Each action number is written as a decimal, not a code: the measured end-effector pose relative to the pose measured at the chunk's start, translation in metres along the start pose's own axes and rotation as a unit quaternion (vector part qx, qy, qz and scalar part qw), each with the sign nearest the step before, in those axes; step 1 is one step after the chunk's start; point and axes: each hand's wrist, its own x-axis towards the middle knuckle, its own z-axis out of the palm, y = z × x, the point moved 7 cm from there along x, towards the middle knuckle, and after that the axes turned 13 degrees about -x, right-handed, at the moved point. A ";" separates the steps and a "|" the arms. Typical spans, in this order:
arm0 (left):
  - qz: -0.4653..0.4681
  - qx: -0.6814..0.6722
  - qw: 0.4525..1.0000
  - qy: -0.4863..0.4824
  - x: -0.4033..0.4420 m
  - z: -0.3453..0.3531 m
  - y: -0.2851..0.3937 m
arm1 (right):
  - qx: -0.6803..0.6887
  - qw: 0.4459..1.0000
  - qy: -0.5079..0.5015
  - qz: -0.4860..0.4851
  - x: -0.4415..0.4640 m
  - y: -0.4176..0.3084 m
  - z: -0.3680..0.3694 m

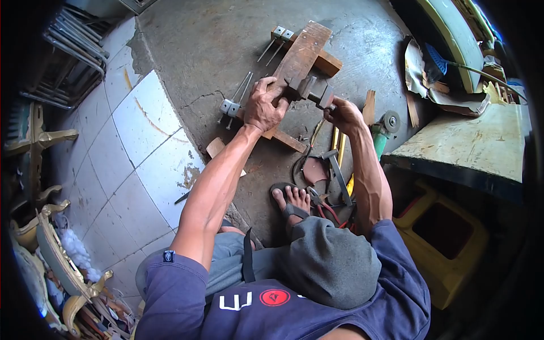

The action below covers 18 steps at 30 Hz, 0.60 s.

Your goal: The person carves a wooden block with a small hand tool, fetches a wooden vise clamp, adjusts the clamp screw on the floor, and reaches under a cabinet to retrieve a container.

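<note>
A small bench vise (304, 89) is mounted on a worn wooden plank (309, 46), which lies on wooden crosspieces (289, 141) on the floor. My left hand (265, 107) is closed over the plank's near end, beside the vise, with fingers bent and thumb near the vise body. At the vise's outer jaw (327, 96), my right hand (344, 116) has its fingers wrapped round the screw end; the handle itself is mostly hidden. Left of my left hand sit metal blocks with long bolts (229, 107). A similar pair of blocks (281, 33) rests farther away.
An angle grinder (385, 129) lies right of my right forearm. Pliers (326, 208), a metal square (339, 178) and a sandpaper piece (315, 170) are near my foot. A worn board (464, 144) stands at right, above a yellow plastic stool (442, 232). Carved chair frames (62, 249) stand left.
</note>
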 end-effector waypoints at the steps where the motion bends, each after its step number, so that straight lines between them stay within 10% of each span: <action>1: 0.000 0.002 1.000 -0.005 0.002 0.000 0.000 | -0.001 1.000 -0.001 -0.001 -0.001 -0.004 0.003; 5: -0.006 0.004 1.000 -0.003 0.007 -0.003 -0.001 | -0.202 0.936 0.065 -0.283 -0.058 -0.052 0.016; 8: 0.004 0.003 1.000 0.007 0.001 -0.001 -0.001 | -0.404 0.765 0.170 -0.471 -0.126 -0.042 0.038; 18: -0.010 -0.013 1.000 -0.008 0.000 0.006 0.001 | 0.070 0.985 0.027 -0.154 -0.114 -0.007 0.038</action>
